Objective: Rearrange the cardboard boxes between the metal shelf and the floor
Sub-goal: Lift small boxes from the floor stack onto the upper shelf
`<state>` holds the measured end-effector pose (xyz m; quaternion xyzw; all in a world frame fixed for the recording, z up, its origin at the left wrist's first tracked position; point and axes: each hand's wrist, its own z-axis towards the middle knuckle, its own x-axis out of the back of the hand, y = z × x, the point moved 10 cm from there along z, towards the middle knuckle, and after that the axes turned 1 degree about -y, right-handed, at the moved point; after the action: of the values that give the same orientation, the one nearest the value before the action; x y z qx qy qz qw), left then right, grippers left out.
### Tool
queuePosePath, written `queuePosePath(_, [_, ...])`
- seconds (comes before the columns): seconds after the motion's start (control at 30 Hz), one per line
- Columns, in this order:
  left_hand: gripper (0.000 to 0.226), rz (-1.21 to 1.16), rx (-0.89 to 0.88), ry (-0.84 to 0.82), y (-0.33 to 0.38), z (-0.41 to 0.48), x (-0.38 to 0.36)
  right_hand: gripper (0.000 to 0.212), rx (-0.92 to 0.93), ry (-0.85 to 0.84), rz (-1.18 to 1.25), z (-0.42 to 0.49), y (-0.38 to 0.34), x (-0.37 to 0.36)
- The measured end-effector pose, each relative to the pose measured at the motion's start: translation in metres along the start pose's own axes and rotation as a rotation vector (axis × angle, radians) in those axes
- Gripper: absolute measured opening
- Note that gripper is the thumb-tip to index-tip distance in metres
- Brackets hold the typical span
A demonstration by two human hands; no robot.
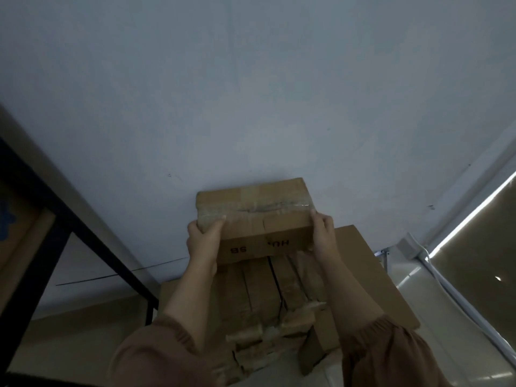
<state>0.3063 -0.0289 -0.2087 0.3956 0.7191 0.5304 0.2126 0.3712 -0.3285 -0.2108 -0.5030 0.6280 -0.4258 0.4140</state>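
Note:
A small taped cardboard box (252,216) with black print on its near face is held up in front of the pale wall. My left hand (202,238) grips its left end, thumb on the taped top. My right hand (324,233) grips its right end. Below it stands a stack of several narrow cardboard boxes (265,297) with torn tape at their near ends. A larger flat cardboard box (374,283) lies under and to the right of that stack. The dark metal shelf frame (92,238) runs along the left.
A cardboard box with a blue mark (19,227) sits on the metal shelf at far left. A white cable (452,291) and a white wall fitting (409,244) lie at right, beside a dark panel with a bright edge. The pale wall fills the upper view.

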Motion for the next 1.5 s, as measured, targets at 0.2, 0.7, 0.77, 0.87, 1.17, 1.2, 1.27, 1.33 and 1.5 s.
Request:
queuePosePath(0.2, [0.066, -0.014, -0.276, 0.031, 0.073, -0.039, 0.04, 0.034, -0.044, -0.088, 0.191, -0.049, -0.018, -0.012])
queuePosePath(0.7, [0.061, 0.122, -0.604, -0.019, 0.115, -0.199, 0.165, 0.05, -0.033, -0.335, 0.42, -0.267, 0.025, -0.045])
queuePosePath(0.77, [0.074, 0.138, -0.622, -0.005, 0.105, -0.218, 0.178, 0.046, -0.004, -0.334, 0.468, -0.296, 0.03, -0.043])
queuePosePath(0.87, [0.101, 0.069, -0.643, 0.015, 0.092, -0.253, 0.195, 0.045, 0.038, -0.33, 0.501, -0.335, 0.027, -0.037])
queuePosePath(1.17, [0.115, -0.288, -0.419, -0.1, 0.047, -0.348, 0.208, 0.095, 0.056, -0.347, 0.397, -0.418, 0.029, -0.038])
queuePosePath(1.2, [0.109, -0.311, -0.381, -0.101, 0.041, -0.354, 0.211, 0.096, 0.047, -0.367, 0.408, -0.427, 0.032, -0.039])
queuePosePath(1.27, [0.102, -0.303, -0.36, -0.105, 0.039, -0.368, 0.218, 0.096, 0.05, -0.384, 0.438, -0.446, 0.036, -0.033])
queuePosePath(1.33, [0.102, -0.293, -0.368, -0.139, 0.042, -0.381, 0.225, 0.099, 0.078, -0.428, 0.458, -0.465, 0.037, -0.028])
queuePosePath(1.5, [0.106, -0.305, -0.386, -0.201, 0.057, -0.407, 0.253, 0.107, 0.1, -0.463, 0.571, -0.499, 0.021, -0.01])
